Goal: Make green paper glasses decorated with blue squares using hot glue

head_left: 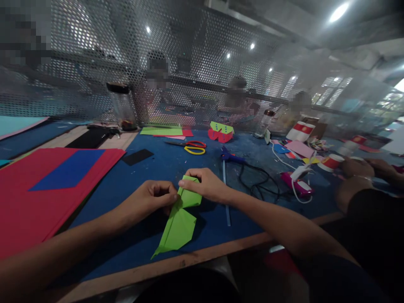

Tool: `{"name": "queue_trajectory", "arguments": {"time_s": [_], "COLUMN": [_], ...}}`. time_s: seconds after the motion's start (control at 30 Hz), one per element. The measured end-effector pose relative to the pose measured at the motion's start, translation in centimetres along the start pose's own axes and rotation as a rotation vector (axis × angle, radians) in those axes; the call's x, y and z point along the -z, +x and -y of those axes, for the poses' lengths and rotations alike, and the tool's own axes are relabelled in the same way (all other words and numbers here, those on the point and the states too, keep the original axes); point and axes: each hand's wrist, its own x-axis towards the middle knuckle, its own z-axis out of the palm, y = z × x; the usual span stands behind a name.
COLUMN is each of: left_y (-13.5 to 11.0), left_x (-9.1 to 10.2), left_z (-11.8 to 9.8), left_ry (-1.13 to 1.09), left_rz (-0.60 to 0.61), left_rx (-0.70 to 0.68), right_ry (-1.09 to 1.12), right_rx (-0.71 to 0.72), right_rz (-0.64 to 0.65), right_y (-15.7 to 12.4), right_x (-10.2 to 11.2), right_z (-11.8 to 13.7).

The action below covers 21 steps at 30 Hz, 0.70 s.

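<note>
Green folded paper in grip of both hands, w/ R fingers partly hidden behind.

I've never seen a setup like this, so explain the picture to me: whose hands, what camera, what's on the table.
There is no machine here, just a person's two bare hands. The single picture comes from a camera worn on that person's head, looking forward and down.

The left hand and right hand both hold a folded piece of green paper above a blue table.

To the left lie red sheets with a blue strip on top. Farther back are scissors and a red-and-green paper cut-out. A blue glue gun lies beyond the right forearm. Another person's hand shows at the right.
</note>
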Motion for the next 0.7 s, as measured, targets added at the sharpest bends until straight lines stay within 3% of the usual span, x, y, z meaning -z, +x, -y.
{"name": "queue_trajectory", "arguments": {"time_s": [0.7], "left_y": [-0.10], "left_x": [-0.13], "left_z": [-0.55], "left_ry": [-0.032], "left_rz": [0.005], "left_rx": [0.007], "right_ry": [0.089], "right_rx": [-0.038], "right_rz": [0.024], "right_y": [0.05], "right_x": [0.21], "right_z": [-0.45]}}
